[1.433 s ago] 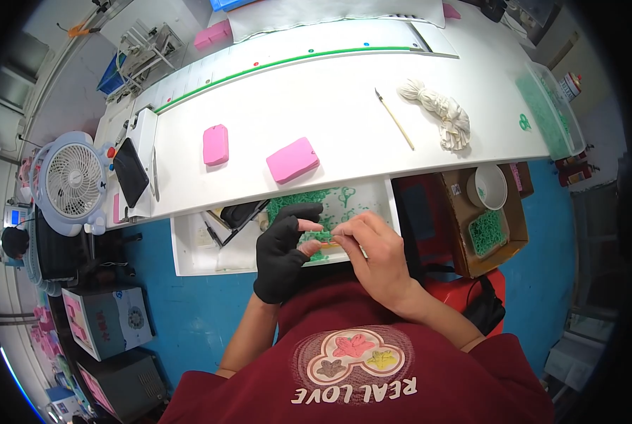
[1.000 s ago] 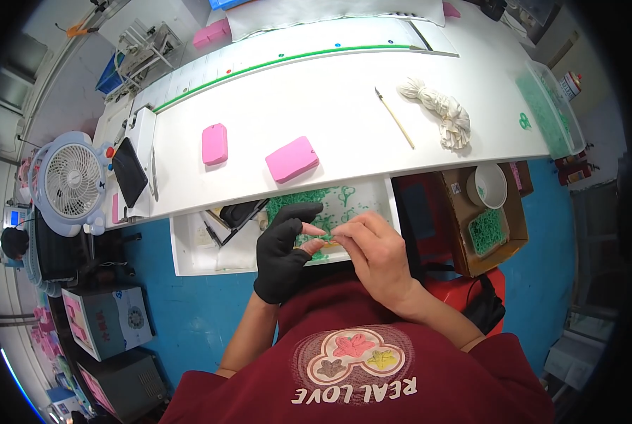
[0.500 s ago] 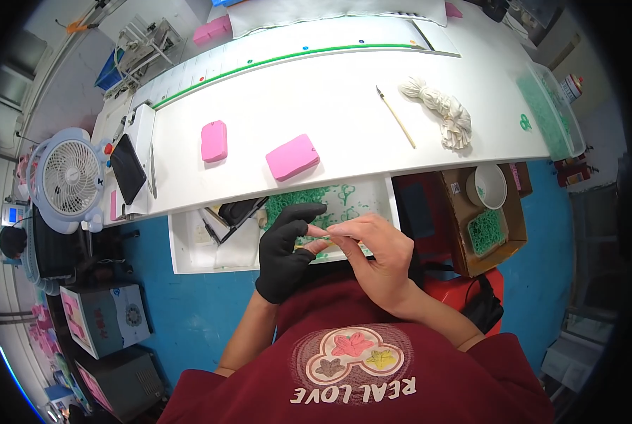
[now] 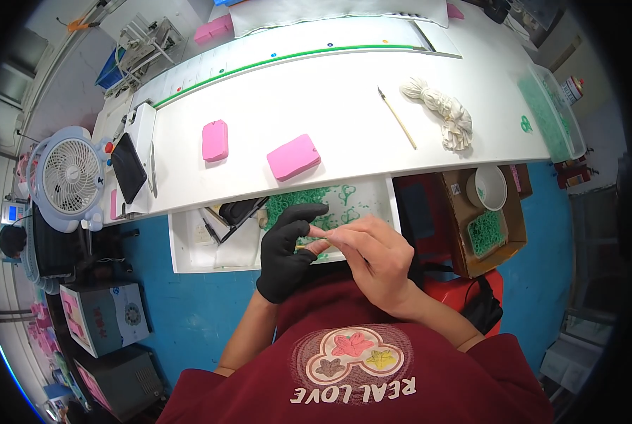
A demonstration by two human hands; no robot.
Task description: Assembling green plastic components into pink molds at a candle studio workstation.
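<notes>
Over the open white drawer [image 4: 176,244], my hands meet fingertip to fingertip. My left hand [image 4: 286,253] wears a black glove that leaves the thumb and index fingertips bare; they curl toward each other. My right hand [image 4: 378,253] is bare, its thumb and forefinger pinched together right at the left fingertips. Whatever tiny piece they hold between them is too small to make out. Green looped pieces [image 4: 294,203] lie in the drawer below, heaped on its left and scattered on its right.
Two pink blocks [image 4: 215,140] [image 4: 293,157], a thin brush [image 4: 397,119] and a bundled white cloth [image 4: 439,113] lie on the white table [image 4: 259,106]. Behind runs a green-edged belt [image 4: 302,48] with small coloured dots. A cardboard box [image 4: 464,251] stands right, a fan [image 4: 71,177] left.
The coloured dots along the belt have shifted left. My right fingers have closed in slightly at the left fingertips; otherwise both hands keep nearly the same place.
</notes>
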